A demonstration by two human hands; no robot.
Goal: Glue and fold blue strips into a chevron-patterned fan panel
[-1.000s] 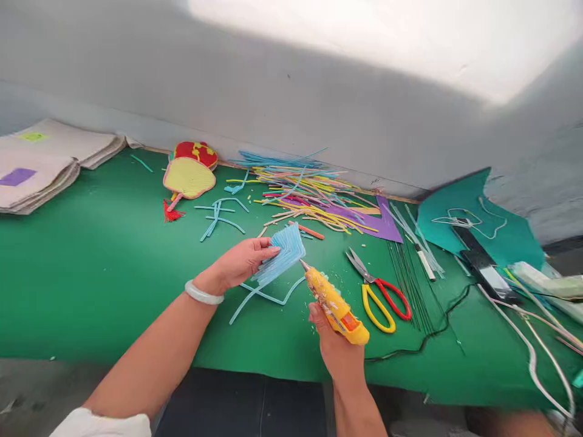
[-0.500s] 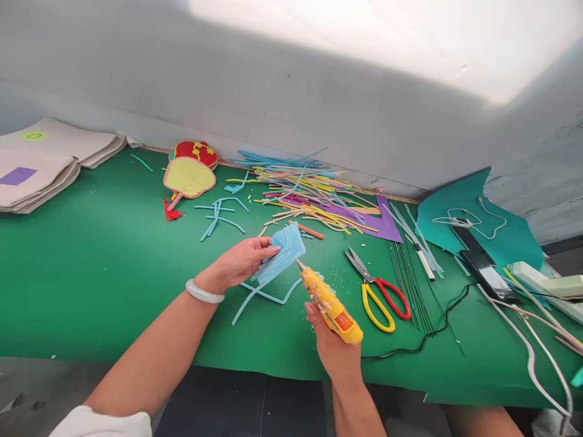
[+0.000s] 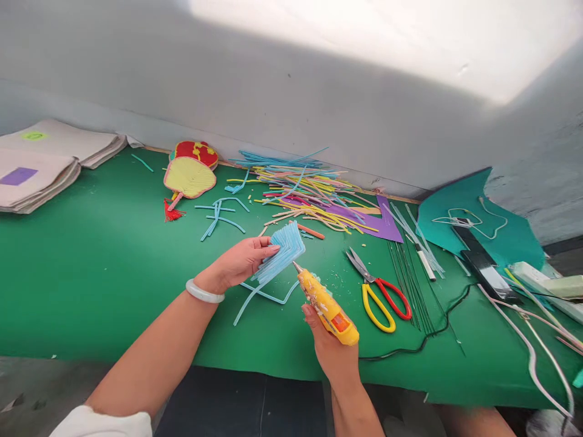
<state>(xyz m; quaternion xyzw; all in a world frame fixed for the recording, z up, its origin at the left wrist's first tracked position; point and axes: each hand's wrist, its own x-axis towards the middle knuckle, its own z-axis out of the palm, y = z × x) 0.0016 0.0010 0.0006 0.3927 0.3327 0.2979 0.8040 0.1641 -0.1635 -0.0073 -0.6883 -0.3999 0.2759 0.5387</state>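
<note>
Pinched between thumb and fingers of my left hand (image 3: 243, 261) is a light blue panel (image 3: 286, 247) of bent pipe cleaners laid side by side in V shapes. My right hand (image 3: 334, 352) is wrapped around a yellow hot glue gun (image 3: 328, 309) speckled with dried glue. Its nozzle points up and left, at the lower right edge of the panel; whether it touches cannot be told. Beneath the panel, loose bent blue pipe cleaners (image 3: 268, 295) lie on the green tabletop (image 3: 104, 285).
Scissors (image 3: 376, 291) with red and yellow handles lie right of the glue gun, by thin green wires (image 3: 410, 291) and a black cord (image 3: 410, 350). Behind is a heap of coloured pipe cleaners (image 3: 310, 194). A yellow fan (image 3: 189, 177) and paper stacks (image 3: 40, 164) sit left.
The glue gun in my right hand has shifted slightly left along the panel's lower edge. My left hand and the panel stay nearly still.
</note>
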